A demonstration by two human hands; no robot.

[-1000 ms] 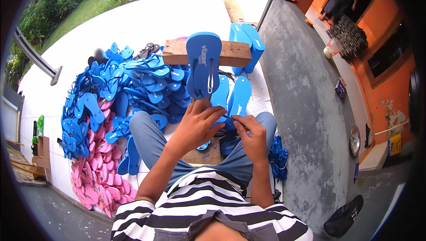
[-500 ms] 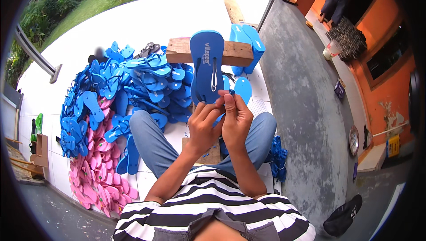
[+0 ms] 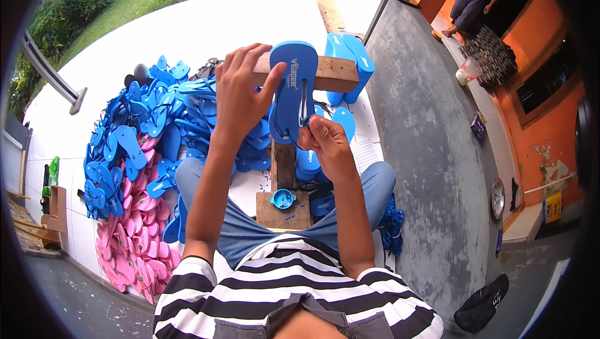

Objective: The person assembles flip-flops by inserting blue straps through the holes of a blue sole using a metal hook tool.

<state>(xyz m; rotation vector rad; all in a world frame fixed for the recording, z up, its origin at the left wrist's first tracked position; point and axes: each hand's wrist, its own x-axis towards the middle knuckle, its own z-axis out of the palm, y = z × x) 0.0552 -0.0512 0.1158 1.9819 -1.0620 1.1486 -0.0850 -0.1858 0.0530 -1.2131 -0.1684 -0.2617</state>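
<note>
A blue flip-flop sole [image 3: 291, 92] stands tilted against the wooden crossbar [image 3: 336, 74] of a stand in front of me. My left hand [image 3: 244, 95] is open beside its upper left edge, fingers spread, the thumb at or very near the sole. Low on the sole's right side, my right hand [image 3: 326, 142] is closed in a pinch on a dark blue strap [image 3: 305, 120], mostly hidden by the fingers. A thin white wire loop [image 3: 304, 104] shows on the sole just above that hand. Between my knees, a small blue bowl [image 3: 283, 199] with little blue bits sits on the stand's wooden base [image 3: 265, 211].
Blue flip-flops [image 3: 212, 111] lie heaped at left, with pink ones [image 3: 134, 239] nearer me. Upright blue soles [image 3: 350, 67] stand behind the crossbar's right end. A bundle of blue straps [image 3: 392, 226] lies by my right knee. Another person [image 3: 472, 1] is at the far right.
My left hand has left the lower end of the sole and risen, opening, to its upper left edge. My right hand has stayed low, shifting slightly. The bowl has come into view.
</note>
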